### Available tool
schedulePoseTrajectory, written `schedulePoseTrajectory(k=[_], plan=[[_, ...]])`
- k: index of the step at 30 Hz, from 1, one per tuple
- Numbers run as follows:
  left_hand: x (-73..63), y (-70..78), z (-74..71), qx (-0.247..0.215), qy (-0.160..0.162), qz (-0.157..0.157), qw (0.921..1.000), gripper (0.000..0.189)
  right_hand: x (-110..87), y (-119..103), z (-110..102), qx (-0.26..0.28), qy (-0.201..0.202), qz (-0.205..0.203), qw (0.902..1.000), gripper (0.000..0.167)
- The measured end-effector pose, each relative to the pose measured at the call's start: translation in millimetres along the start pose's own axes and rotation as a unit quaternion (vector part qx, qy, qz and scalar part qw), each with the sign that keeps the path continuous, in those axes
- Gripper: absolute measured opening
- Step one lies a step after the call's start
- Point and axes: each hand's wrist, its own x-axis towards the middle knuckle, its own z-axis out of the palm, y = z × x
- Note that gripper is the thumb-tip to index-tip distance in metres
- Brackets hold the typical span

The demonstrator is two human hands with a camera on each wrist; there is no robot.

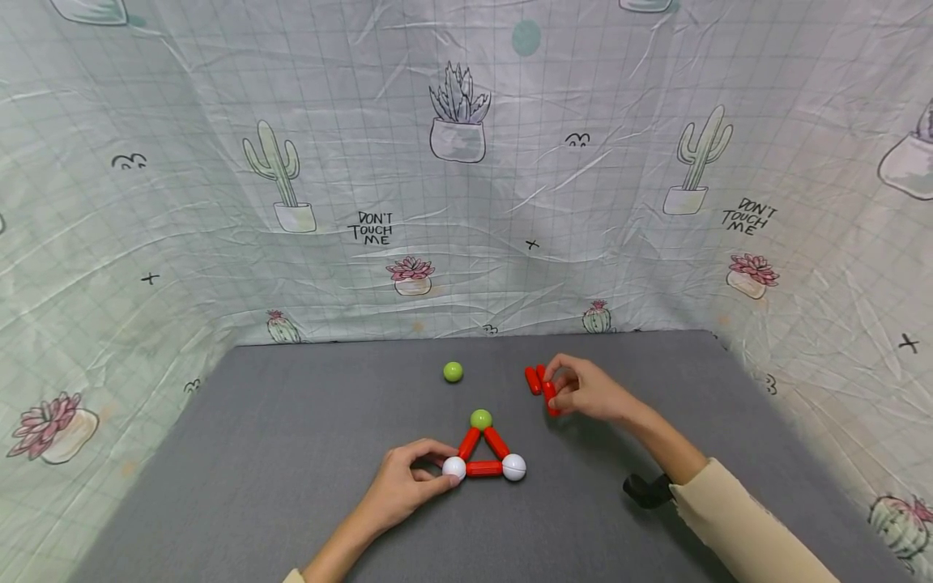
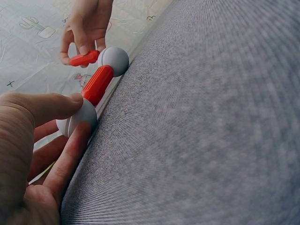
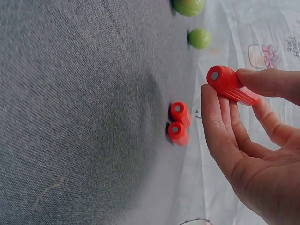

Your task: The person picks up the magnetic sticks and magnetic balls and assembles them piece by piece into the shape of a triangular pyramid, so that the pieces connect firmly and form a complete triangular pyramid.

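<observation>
My left hand (image 1: 401, 484) pinches a white ball (image 1: 453, 467) between thumb and fingers, at the left corner of a flat triangle. Three red magnetic rods form its sides, among them the near rod (image 1: 484, 469). A second white ball (image 1: 513, 467) makes its right corner and a green ball (image 1: 481, 419) its far corner. Beyond and to the right, my right hand (image 1: 592, 393) holds a red magnetic rod (image 3: 233, 86) between thumb and fingertips, raised off the table. In the right wrist view its near end shows a round grey magnet.
Two more red rods (image 1: 533, 380) lie side by side just left of the right hand. A loose green ball (image 1: 453, 372) sits farther back on the grey table (image 1: 291, 453). A black object (image 1: 647, 491) is by the right sleeve. Patterned cloth (image 1: 510, 194) hangs around the table.
</observation>
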Motion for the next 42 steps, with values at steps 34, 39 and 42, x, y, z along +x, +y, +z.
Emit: schedulePoseTrajectory(k=[34,39,42], plan=[[-0.9,1.0,0.1,0.001,-0.001,-0.014,0.9999,0.034,-14.9,-25.4,52.1,-0.017,-0.088,-0.077,0.9930,0.028],[-0.1,-0.2,0.3,0.000,-0.002,-0.013,0.9999,0.034,-13.8,-25.4,56.6,-0.013,-0.092,-0.085,0.9921,0.030],[0.5,-0.8,0.4,-0.002,-0.002,-0.011,0.9999,0.034,-13.0,-25.1,58.8,-0.008,-0.092,-0.089,0.9918,0.030]])
